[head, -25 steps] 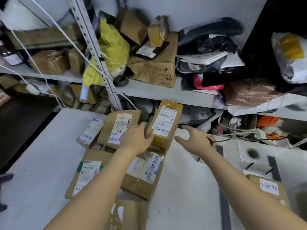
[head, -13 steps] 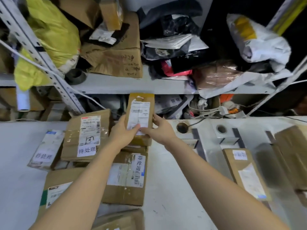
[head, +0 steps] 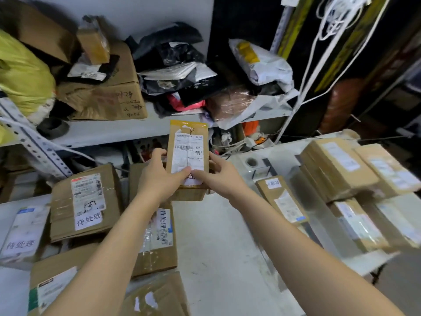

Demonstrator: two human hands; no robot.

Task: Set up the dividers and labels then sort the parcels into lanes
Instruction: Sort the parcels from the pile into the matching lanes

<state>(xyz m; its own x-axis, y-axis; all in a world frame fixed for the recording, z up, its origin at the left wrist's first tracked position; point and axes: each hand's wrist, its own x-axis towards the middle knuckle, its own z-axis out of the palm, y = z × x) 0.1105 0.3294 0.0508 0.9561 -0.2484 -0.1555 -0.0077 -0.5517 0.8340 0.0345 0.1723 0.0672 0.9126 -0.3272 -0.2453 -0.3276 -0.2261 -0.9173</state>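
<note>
I hold a narrow brown parcel [head: 189, 153] with a white shipping label upright above the white table [head: 218, 238]. My left hand [head: 159, 176] grips its left side and my right hand [head: 216, 174] grips its right side, thumbs on the label. Left of it lies a pile of cardboard parcels [head: 84, 201] carrying white handwritten labels. To the right, a dark divider strip [head: 305, 201] separates a flat parcel [head: 282, 199] from a stack of parcels [head: 341, 165].
A metal shelf [head: 118, 131] behind the table is crammed with boxes, black and white mailer bags and a yellow sack [head: 22, 74]. White cables [head: 319, 65] hang at the right. The table's right edge [head: 373, 261] drops off to the floor.
My right hand joined the left on the narrow parcel, and both lifted it upright and moved it rightward. The view swung right, revealing the parcel stacks beyond the divider.
</note>
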